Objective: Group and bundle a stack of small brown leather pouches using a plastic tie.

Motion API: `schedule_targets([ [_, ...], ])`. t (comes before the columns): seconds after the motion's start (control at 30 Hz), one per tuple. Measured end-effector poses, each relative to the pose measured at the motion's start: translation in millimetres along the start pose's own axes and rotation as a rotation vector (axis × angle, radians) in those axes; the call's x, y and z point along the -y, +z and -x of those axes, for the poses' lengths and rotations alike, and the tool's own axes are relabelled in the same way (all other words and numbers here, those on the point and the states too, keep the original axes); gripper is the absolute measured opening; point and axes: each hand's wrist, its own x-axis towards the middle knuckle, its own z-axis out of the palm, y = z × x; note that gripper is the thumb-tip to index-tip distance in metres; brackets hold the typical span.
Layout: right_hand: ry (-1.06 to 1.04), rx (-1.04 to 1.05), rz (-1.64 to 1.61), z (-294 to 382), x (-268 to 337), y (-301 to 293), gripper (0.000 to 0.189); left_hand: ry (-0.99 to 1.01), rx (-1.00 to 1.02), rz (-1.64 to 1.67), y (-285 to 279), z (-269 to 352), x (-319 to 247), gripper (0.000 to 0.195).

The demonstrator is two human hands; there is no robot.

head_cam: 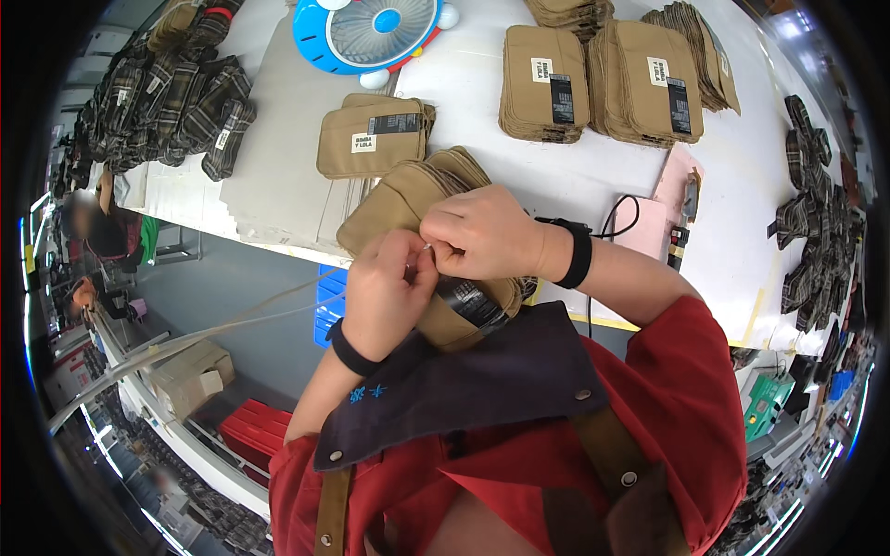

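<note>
My left hand [393, 288] and my right hand [490, 233] meet above a stack of tan fabric panels [389, 205] at the table's near edge. Between the left thumb and forefinger shows a tiny white piece [427, 247], too small to identify. My right fingers curl against it from the other side; what they hold is hidden. Beneath my hands, a tan panel with a black printed label [473, 304] hangs toward my dark apron [459, 396]. Both wrists wear black bands. Just beyond lies another stack of tan panels [341, 156] with white and black labels.
Taller tan stacks [542, 48] stand at the back right. A blue toy-like fan [306, 35] sits at the back. Plaid fabric pieces pile up at left [174, 104] and right [806, 229]. A black cable [629, 199] loops by pink boards [640, 226]. Another person [115, 229] is far left.
</note>
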Motion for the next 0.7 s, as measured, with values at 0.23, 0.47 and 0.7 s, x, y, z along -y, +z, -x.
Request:
schedule_targets([
  [0.23, 0.087, 0.222, -0.344, -9, -17, -24, 0.005, 0.141, -0.066, -0.095, 9, 5, 6, 0.013],
  [0.47, 0.008, 0.370, -0.369, -17, -24, -27, 0.006, 0.087, -0.053, -0.013, 6, 4, 1, 0.011],
  [0.7, -0.014, 0.430, -0.448, -25, -31, -26, 0.006, 0.005, -0.025, 0.045, 2, 4, 2, 0.012],
])
